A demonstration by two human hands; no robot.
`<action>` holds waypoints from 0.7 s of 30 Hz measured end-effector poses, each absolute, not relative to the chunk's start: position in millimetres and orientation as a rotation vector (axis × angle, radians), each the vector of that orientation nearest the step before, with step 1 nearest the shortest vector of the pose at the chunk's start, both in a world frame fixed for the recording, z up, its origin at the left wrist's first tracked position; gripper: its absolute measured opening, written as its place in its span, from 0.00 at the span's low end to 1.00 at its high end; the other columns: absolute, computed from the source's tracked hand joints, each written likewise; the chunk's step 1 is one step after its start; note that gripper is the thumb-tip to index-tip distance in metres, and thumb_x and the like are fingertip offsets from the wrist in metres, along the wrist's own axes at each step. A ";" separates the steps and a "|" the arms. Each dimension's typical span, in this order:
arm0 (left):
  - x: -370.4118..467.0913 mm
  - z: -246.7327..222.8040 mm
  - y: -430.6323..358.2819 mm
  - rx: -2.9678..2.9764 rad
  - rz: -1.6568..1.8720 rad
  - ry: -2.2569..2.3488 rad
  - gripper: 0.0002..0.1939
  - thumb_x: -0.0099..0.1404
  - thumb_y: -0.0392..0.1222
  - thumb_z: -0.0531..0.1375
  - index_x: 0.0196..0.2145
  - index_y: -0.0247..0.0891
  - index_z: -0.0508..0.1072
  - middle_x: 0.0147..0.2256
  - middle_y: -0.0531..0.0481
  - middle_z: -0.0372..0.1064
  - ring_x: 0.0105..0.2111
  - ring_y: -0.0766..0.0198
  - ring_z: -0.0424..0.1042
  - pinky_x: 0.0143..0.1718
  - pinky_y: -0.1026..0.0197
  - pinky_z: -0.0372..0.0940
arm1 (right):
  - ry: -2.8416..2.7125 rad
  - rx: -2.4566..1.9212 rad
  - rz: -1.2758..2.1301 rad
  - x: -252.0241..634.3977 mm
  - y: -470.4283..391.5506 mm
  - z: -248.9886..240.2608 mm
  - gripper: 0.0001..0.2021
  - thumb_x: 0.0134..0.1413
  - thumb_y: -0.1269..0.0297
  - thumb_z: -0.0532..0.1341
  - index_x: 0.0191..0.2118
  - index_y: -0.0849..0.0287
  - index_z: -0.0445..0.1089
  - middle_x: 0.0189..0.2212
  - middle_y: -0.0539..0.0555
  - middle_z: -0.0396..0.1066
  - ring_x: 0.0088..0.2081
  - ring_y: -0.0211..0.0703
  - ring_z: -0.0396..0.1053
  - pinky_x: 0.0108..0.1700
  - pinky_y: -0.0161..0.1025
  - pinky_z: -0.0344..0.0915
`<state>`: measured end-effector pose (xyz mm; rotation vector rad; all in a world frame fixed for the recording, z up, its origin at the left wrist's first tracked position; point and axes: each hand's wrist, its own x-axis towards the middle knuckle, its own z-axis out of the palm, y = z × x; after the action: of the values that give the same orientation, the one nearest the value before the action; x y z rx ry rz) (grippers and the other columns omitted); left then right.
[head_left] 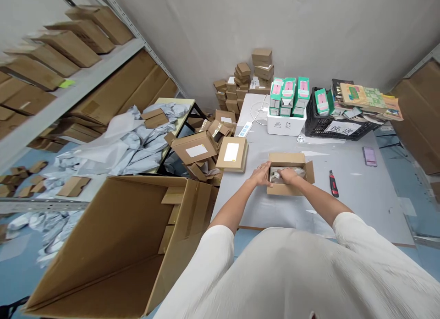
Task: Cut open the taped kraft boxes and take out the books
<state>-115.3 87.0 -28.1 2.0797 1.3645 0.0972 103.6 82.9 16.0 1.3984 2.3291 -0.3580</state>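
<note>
Fingers of the left hand are clamped on the left end of a small open carton, which lies on the grey table; the right hand dips inside that carton, at some pale wrapping, and whether it is closed on anything I cannot tell; to the right of the carton lies a red-and-black cutter; near the carton's left side sits a box with a white label; beyond the carton stands a white bin of green-and-white boxes; beyond it and rightward, a black crate holding books
</note>
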 end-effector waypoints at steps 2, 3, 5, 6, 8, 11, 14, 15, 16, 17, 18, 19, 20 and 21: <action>-114.8 -29.6 87.6 2.086 0.116 1.355 0.83 0.44 0.68 0.78 0.82 0.49 0.33 0.82 0.37 0.34 0.79 0.32 0.46 0.76 0.36 0.48 | 2.338 1.374 -0.351 107.6 79.5 17.6 0.20 0.71 0.72 0.58 0.64 0.57 0.73 0.51 0.65 0.83 0.53 0.57 0.79 0.55 0.46 0.65; -114.1 -30.7 88.0 2.086 0.126 1.351 0.83 0.44 0.68 0.79 0.82 0.49 0.33 0.82 0.37 0.33 0.79 0.33 0.45 0.77 0.37 0.47 | 2.352 1.355 -0.331 109.8 77.8 18.4 0.22 0.71 0.73 0.57 0.65 0.56 0.72 0.51 0.64 0.83 0.53 0.57 0.80 0.55 0.46 0.66; -111.8 -32.7 88.9 2.088 0.136 1.351 0.83 0.44 0.67 0.79 0.82 0.49 0.33 0.82 0.36 0.32 0.80 0.35 0.43 0.77 0.37 0.46 | 2.378 1.322 -0.301 114.7 74.8 20.3 0.23 0.70 0.74 0.57 0.66 0.55 0.71 0.50 0.64 0.83 0.53 0.58 0.80 0.56 0.46 0.66; -110.3 -33.4 89.5 2.091 0.138 1.354 0.83 0.44 0.67 0.79 0.82 0.50 0.32 0.82 0.37 0.31 0.80 0.35 0.42 0.77 0.37 0.46 | 2.389 1.313 -0.297 117.4 73.8 21.6 0.22 0.69 0.74 0.58 0.65 0.55 0.72 0.50 0.64 0.83 0.53 0.58 0.80 0.57 0.46 0.66; -107.2 -33.8 90.6 2.092 0.137 1.368 0.82 0.45 0.66 0.79 0.82 0.51 0.32 0.82 0.37 0.29 0.80 0.35 0.40 0.76 0.36 0.47 | 2.410 1.311 -0.297 123.3 73.0 25.4 0.20 0.69 0.73 0.59 0.62 0.54 0.74 0.50 0.64 0.83 0.53 0.57 0.80 0.58 0.47 0.65; -103.7 -31.6 92.0 2.079 0.131 1.397 0.82 0.46 0.64 0.80 0.82 0.51 0.32 0.82 0.37 0.28 0.80 0.34 0.40 0.76 0.36 0.47 | 2.444 1.321 -0.274 132.0 74.1 34.7 0.19 0.70 0.73 0.58 0.61 0.53 0.74 0.52 0.64 0.82 0.54 0.57 0.79 0.59 0.47 0.65; -100.7 -27.6 92.0 2.070 0.127 1.428 0.82 0.46 0.60 0.81 0.82 0.51 0.32 0.82 0.36 0.28 0.80 0.32 0.42 0.76 0.36 0.47 | 2.496 1.322 -0.214 138.4 76.8 48.3 0.21 0.71 0.73 0.56 0.63 0.54 0.73 0.53 0.65 0.82 0.56 0.57 0.78 0.60 0.47 0.64; -99.4 -26.2 91.6 2.068 0.130 1.438 0.81 0.47 0.59 0.81 0.82 0.51 0.32 0.82 0.36 0.29 0.79 0.31 0.43 0.76 0.36 0.47 | 2.526 1.313 -0.190 139.7 78.1 53.6 0.20 0.71 0.73 0.55 0.63 0.55 0.74 0.52 0.65 0.82 0.56 0.57 0.77 0.59 0.47 0.63; -97.8 -24.9 90.9 2.066 0.135 1.447 0.81 0.47 0.59 0.81 0.82 0.51 0.33 0.82 0.36 0.29 0.79 0.30 0.43 0.75 0.36 0.48 | 2.563 1.297 -0.166 140.7 79.8 59.3 0.20 0.72 0.73 0.55 0.63 0.56 0.74 0.52 0.65 0.82 0.55 0.57 0.77 0.58 0.46 0.63; -96.0 -23.8 90.0 2.064 0.144 1.455 0.81 0.47 0.58 0.81 0.82 0.50 0.33 0.82 0.35 0.29 0.79 0.29 0.43 0.75 0.36 0.48 | 2.608 1.277 -0.141 141.4 81.9 65.3 0.19 0.72 0.73 0.55 0.62 0.56 0.75 0.51 0.65 0.82 0.55 0.57 0.77 0.57 0.46 0.63; -94.2 -22.8 88.9 2.059 0.155 1.465 0.81 0.46 0.57 0.81 0.82 0.50 0.33 0.82 0.35 0.30 0.79 0.28 0.44 0.74 0.36 0.49 | 2.652 1.257 -0.119 142.1 84.3 71.7 0.18 0.72 0.73 0.55 0.60 0.57 0.75 0.50 0.65 0.82 0.54 0.57 0.76 0.56 0.45 0.63; -92.4 -22.0 87.6 2.051 0.169 1.474 0.81 0.46 0.57 0.81 0.82 0.50 0.33 0.82 0.34 0.31 0.78 0.28 0.45 0.73 0.35 0.49 | 2.692 1.244 -0.100 142.8 87.2 78.4 0.18 0.72 0.73 0.55 0.59 0.58 0.76 0.50 0.65 0.82 0.53 0.56 0.76 0.55 0.45 0.62; -91.0 -21.5 86.2 2.040 0.185 1.483 0.81 0.46 0.56 0.81 0.82 0.50 0.33 0.82 0.34 0.33 0.78 0.27 0.46 0.73 0.35 0.50 | 2.726 1.243 -0.080 143.9 90.3 85.2 0.17 0.73 0.73 0.55 0.59 0.58 0.76 0.49 0.65 0.82 0.53 0.56 0.76 0.54 0.44 0.62; -89.9 -21.2 84.7 2.025 0.203 1.493 0.81 0.46 0.55 0.81 0.82 0.50 0.33 0.81 0.34 0.35 0.77 0.27 0.48 0.72 0.36 0.51 | 2.747 1.247 -0.067 145.4 93.5 92.2 0.17 0.72 0.73 0.55 0.58 0.58 0.77 0.48 0.64 0.82 0.52 0.56 0.75 0.52 0.44 0.61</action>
<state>-89.9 84.7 -21.2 2.0250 1.4934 0.2034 145.4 93.5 92.2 1.2473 2.7466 -0.0672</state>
